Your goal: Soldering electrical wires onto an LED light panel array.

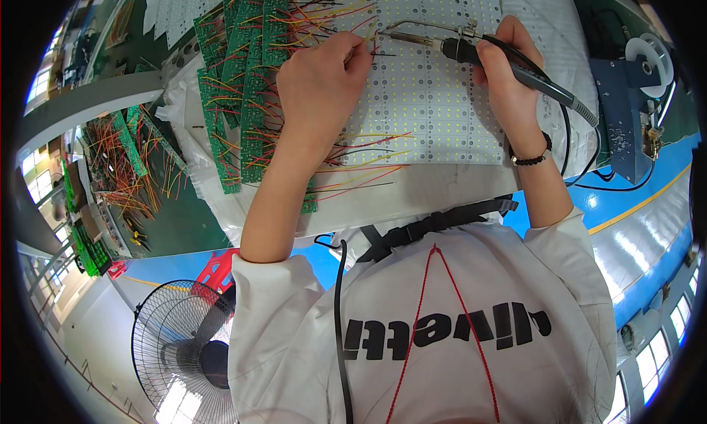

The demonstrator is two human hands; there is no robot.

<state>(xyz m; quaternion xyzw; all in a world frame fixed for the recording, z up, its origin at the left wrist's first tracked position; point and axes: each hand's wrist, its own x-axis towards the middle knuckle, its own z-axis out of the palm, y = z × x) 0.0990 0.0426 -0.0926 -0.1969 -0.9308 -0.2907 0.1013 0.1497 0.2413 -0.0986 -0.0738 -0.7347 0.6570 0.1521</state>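
Note:
My right hand is wrapped round a soldering iron with a thin curved solder-feed tube clamped along it. The iron's tip points left, just over a white LED panel with rows of small yellowish chips. Close to that tip, my left hand is closed in a pinch on a thin wire; its fingers partly hide the wire. Under and beside my left wrist lie long green circuit boards with red, yellow and black wires reaching over the panel.
On the right stands a dark blue solder feeder with a white spool. Cables hang from the iron. More boards and tangled wires lie at the left, past a curved grey bar. A black fan stands at the lower left.

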